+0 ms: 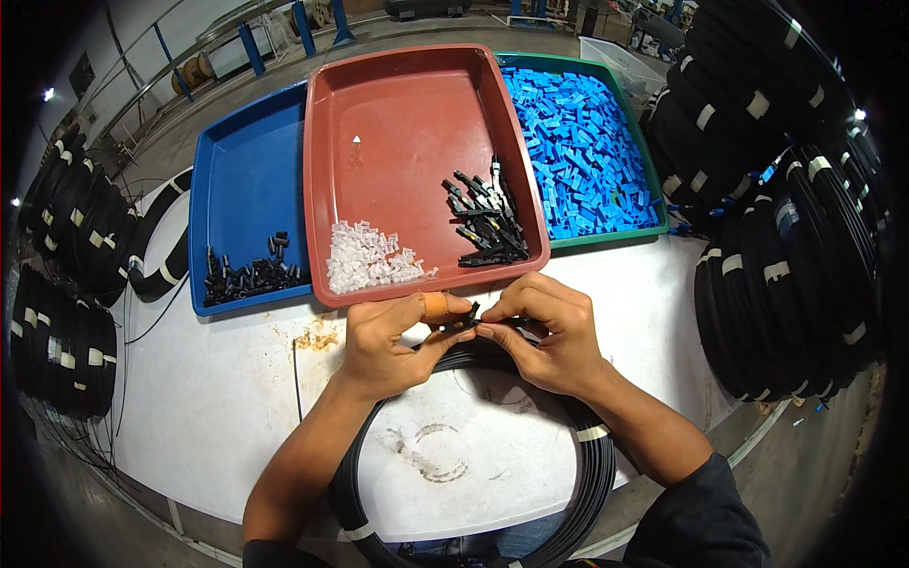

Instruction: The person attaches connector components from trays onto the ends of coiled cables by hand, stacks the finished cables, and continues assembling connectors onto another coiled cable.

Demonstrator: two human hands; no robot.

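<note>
At the near edge of the red tray (407,161), above the tabletop (649,312), pinching a small black part (472,314) between fingertips of left hand (390,343) and right hand (551,331), near a black cable coil (594,464).

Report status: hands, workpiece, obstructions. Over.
Left hand and right hand pinched together at small black part. Black cable coil below them. Red tray close ahead, not blocking.

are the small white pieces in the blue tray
No, the small white pieces lie in the near left corner of the red tray, while the blue tray holds small black pieces.
</note>
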